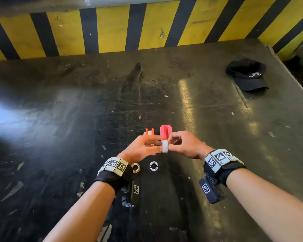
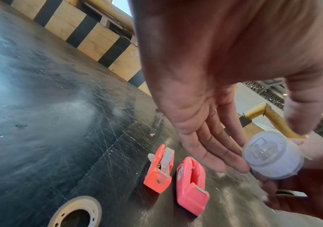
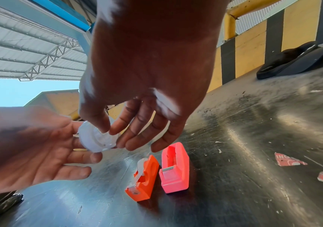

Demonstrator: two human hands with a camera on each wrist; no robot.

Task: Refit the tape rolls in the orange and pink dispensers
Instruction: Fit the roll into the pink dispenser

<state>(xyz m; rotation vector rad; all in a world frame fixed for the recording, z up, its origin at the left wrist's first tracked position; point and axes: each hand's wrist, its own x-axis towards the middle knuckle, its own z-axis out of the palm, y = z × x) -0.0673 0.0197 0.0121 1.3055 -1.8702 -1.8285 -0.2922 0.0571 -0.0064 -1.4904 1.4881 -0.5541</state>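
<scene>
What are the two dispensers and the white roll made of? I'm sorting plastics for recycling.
Orange dispenser and pink dispenser: apparently moulded plastic, smooth and slightly glossy, with rounded edges and a small metal-looking cutter strip. The white roll, pinched by the right hand: translucent, frosted, probably plastic hub with tape.

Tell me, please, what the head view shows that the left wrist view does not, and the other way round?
Only the head view shows the black cap at the far right of the table, the white ring lying near the left wrist, and both wristbands. Only the left wrist view shows the moulded end face of the white spool and the strip of tape on the orange dispenser. Both show the pink dispenser beside the orange one, the tan tape roll, and the left hand and right hand at the spool.
</scene>
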